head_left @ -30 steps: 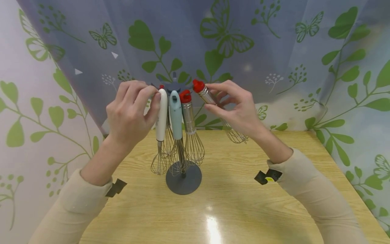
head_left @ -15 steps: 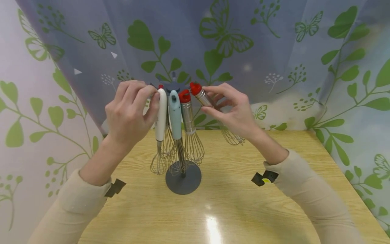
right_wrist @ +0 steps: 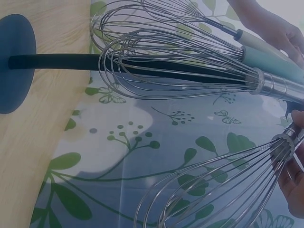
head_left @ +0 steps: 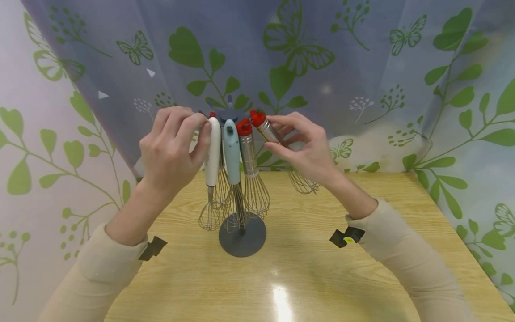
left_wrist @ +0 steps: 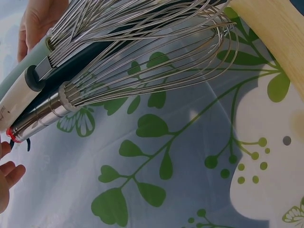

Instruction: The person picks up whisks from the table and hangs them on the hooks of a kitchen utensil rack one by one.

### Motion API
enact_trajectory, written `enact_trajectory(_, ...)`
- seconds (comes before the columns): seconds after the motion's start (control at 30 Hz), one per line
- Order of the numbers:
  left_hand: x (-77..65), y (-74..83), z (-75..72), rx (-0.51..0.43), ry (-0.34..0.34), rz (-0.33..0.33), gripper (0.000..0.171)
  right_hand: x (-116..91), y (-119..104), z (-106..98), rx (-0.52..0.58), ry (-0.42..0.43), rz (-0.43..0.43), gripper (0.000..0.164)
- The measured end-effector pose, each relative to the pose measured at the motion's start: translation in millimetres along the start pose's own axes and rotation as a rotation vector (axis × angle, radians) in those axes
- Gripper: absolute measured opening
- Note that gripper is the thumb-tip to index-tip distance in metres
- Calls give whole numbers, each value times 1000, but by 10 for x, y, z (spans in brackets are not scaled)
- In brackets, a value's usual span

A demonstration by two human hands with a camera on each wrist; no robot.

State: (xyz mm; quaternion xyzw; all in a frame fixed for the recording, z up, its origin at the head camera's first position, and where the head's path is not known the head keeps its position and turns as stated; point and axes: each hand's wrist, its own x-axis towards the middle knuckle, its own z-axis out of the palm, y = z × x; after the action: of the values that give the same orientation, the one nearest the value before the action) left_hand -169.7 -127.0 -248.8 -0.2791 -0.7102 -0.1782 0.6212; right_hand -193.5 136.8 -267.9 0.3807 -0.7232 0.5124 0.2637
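A dark whisk stand holds several whisks hanging wires down. At its front hang a white-handled whisk, a light-blue-handled whisk and a silver whisk with a red cap. Behind the white handle another silver whisk shows in the left wrist view. My left hand pinches the white handle's top, the fingertips partly hidden. My right hand grips a second red-capped silver whisk by its handle, tilted, cap towards the stand's top right, wires hanging down to the right.
The stand's round base rests on a light wood table. A curtain printed with green leaves and butterflies hangs close behind the whisks. The stand's hook arms spread out at the top.
My right hand has moved slightly left with its red-capped whisk, bringing the cap closer to the stand's top. The left hand and hanging whisks have stayed put.
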Motion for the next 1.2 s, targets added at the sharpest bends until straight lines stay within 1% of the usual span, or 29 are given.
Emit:
enact_trajectory(0.37,-1,-1,4,1,-4,4,9,-23,26,69,32,7,12,46)
enact_trajectory(0.73,-11,2,14,-1,7,2,9,-63,31,128,66,7,47,49)
enact_trajectory(0.9,-13,0,18,-1,10,2,9,-84,50,157,77,-3,49,48)
enact_trajectory(1.2,-14,-1,17,-1,13,2,9,-112,85,212,99,11,51,47)
